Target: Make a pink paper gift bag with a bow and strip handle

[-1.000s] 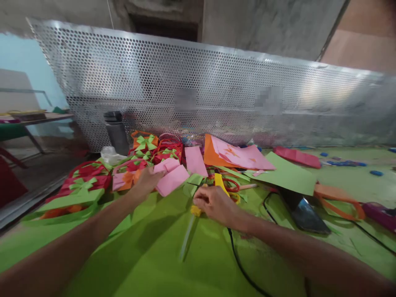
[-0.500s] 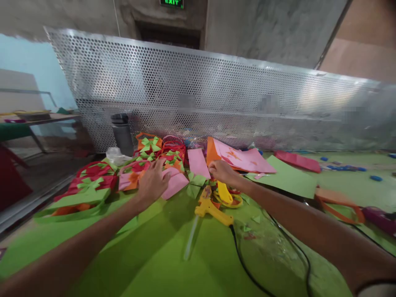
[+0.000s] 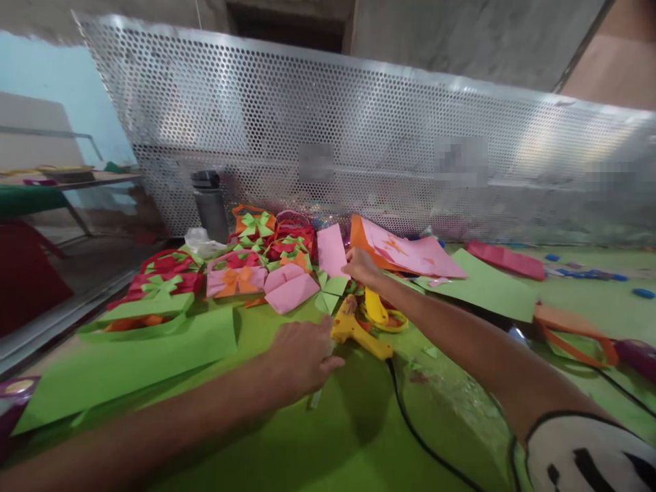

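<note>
My right hand (image 3: 361, 266) is closed, its fingertips pinching the lower right corner of a pink paper rectangle (image 3: 331, 250). My left hand (image 3: 302, 359) is open, fingers stretched, just left of a yellow glue gun (image 3: 360, 333). It covers part of the clear glue stick (image 3: 314, 400) that sticks out of the gun's back; whether it touches the stick I cannot tell. A folded pink paper piece (image 3: 291, 288) lies beyond the left hand. Beside it are cut green paper pieces (image 3: 329, 292). Yellow-handled scissors (image 3: 376, 309) rest beneath the right forearm.
Small paper bags with bows (image 3: 162, 287) crowd the left side, near a grey bottle (image 3: 211, 208). Pink and orange sheets (image 3: 410, 251) and a green sheet (image 3: 495, 283) lie at right. A black cord (image 3: 410, 417) crosses the front. A perforated metal panel (image 3: 287, 102) stands behind.
My left hand has moved from the folded pink piece toward me and right, over the glue stick. My right hand stays at the pink rectangle, which has turned slightly. The view has tilted down.
</note>
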Motion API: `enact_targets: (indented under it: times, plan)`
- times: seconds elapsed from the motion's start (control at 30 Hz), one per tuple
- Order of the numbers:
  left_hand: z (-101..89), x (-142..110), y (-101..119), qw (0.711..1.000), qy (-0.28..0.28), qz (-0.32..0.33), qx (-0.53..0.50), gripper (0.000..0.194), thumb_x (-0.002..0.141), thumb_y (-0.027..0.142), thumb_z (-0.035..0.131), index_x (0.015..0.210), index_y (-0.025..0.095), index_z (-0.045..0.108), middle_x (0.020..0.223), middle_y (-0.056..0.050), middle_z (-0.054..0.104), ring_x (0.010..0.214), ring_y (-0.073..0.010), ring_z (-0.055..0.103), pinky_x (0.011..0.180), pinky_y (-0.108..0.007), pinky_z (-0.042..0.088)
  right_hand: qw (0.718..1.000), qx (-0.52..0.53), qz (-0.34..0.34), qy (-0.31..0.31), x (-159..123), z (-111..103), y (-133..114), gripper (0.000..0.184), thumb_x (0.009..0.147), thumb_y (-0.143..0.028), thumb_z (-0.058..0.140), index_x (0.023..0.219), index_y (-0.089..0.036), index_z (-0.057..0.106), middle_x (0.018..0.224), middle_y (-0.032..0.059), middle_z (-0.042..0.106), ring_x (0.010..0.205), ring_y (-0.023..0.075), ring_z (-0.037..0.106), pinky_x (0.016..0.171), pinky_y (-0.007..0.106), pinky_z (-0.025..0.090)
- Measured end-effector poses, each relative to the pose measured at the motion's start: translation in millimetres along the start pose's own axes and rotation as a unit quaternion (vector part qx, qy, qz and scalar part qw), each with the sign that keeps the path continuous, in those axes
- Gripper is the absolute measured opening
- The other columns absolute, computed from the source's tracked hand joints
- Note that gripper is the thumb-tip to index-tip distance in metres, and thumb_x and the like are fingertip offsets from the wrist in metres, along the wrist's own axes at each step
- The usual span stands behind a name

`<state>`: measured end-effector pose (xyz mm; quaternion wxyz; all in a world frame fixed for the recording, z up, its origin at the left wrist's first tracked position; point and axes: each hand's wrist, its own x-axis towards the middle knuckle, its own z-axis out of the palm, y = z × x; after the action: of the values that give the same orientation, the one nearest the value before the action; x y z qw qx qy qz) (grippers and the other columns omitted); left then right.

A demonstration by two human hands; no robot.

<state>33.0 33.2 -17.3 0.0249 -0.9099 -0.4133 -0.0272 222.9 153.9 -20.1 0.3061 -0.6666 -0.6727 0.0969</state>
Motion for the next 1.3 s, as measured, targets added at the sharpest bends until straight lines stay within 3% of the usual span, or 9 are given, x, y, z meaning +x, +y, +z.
enact_targets:
  times: [0.13,0.23,0.37,0.47,0.63,0.73,0.9,1.03,1.3]
  plan:
    - [-7.2,2.4,-12.0,0.998,0.039,-0.001,-0.045,0.028,0.081,0.040,0.049,0.094,0.017,0.058,0.071,-0.008,0.068,0.063,-0.0253,0.064,0.055,-0.034,0.047,0.998,0.031,-0.010,0.060,-1.0,-19.7,-12.8,0.030,0.087,-0.031,0.052,0.112,-0.016,0.052,0.109,0.0070,0.056,0.091,0.0186,0.057,0.076,0.039,0.049]
    - [-20.8,5.7,-18.1,0.982,0.176,0.033,-0.058,0.023,0.086,0.034,0.045,0.093,0.017,0.058,0.082,-0.007,0.067,0.076,-0.0229,0.063,0.066,-0.035,0.049,0.991,0.074,-0.074,0.080,-19.2,-45.3,-29.0,0.029,0.081,-0.017,0.052,0.109,-0.011,0.050,0.075,0.0009,0.060,0.074,0.0150,0.058,0.070,0.031,0.047]
    - [-37.1,4.1,-17.1,0.931,0.342,0.130,-0.001,0.042,0.082,0.036,0.053,0.118,0.016,0.045,0.117,-0.011,0.057,0.113,-0.0266,0.047,0.092,-0.041,0.040,0.976,0.139,-0.154,0.062,-69.7,-65.2,-49.2,0.022,0.076,-0.016,0.052,0.098,-0.015,0.053,0.077,-0.0006,0.061,0.070,0.0113,0.057,0.062,0.023,0.044]
    - [-38.1,-4.6,-12.8,0.913,0.370,0.156,0.066,0.059,0.081,0.037,0.055,0.130,0.015,0.033,0.132,-0.015,0.046,0.125,-0.0314,0.035,0.098,-0.048,0.033,0.938,0.270,-0.219,0.005,-109.6,-62.8,-59.1,0.013,0.079,-0.018,0.050,0.092,-0.016,0.053,0.077,-0.0004,0.060,0.070,0.0108,0.058,0.062,0.022,0.045]
    - [-28.1,-21.5,-13.6,0.905,0.349,0.192,0.151,0.046,0.083,0.008,0.039,0.129,0.014,0.038,0.108,-0.012,0.063,0.101,-0.0263,0.057,0.091,-0.047,0.040,0.919,0.353,-0.163,-0.068,-149.6,-46.9,-62.1,0.016,0.076,-0.015,0.055,0.091,-0.018,0.050,0.079,0.0003,0.061,0.074,0.0122,0.059,0.064,0.023,0.046]
    - [-24.6,-24.6,-23.3,0.906,0.345,0.186,0.160,0.046,0.082,0.005,0.037,0.127,0.013,0.042,0.098,-0.012,0.067,0.089,-0.0237,0.062,0.084,-0.043,0.046,0.949,0.279,-0.134,-0.066,-161.2,-43.1,-57.8,0.023,0.079,-0.022,0.055,0.100,-0.019,0.047,0.081,0.0010,0.064,0.075,0.0138,0.061,0.064,0.024,0.045]
    - [-22.2,-19.9,-56.0,0.898,0.425,0.068,0.089,0.041,0.082,0.011,0.042,0.121,0.019,0.049,0.092,-0.008,0.069,0.080,-0.0195,0.065,0.077,-0.032,0.050,0.972,-0.183,-0.122,-0.084,-169.6,-37.3,-34.1,0.022,0.082,-0.030,0.054,0.100,-0.019,0.050,0.098,0.0097,0.063,0.094,0.0253,0.057,0.073,0.034,0.041]
    - [-16.5,-17.4,-72.7,0.916,0.398,-0.051,-0.003,0.036,0.082,0.017,0.041,0.115,0.020,0.056,0.087,-0.006,0.071,0.072,-0.0172,0.066,0.069,-0.027,0.051,0.965,-0.238,-0.073,-0.086,-168.0,-21.5,-11.4,0.030,0.079,-0.029,0.057,0.106,-0.018,0.049,0.096,0.0111,0.064,0.087,0.0272,0.059,0.069,0.035,0.041]
    - [-9.2,-18.5,-68.0,0.922,0.378,-0.061,-0.051,0.036,0.079,0.017,0.042,0.111,0.021,0.058,0.081,-0.003,0.072,0.057,-0.0143,0.063,0.061,-0.023,0.048,0.956,-0.264,-0.107,-0.077,-162.9,-16.8,-10.1,0.041,0.082,-0.024,0.045,0.122,-0.017,0.040,0.095,0.0089,0.065,0.084,0.0238,0.060,0.068,0.033,0.040]
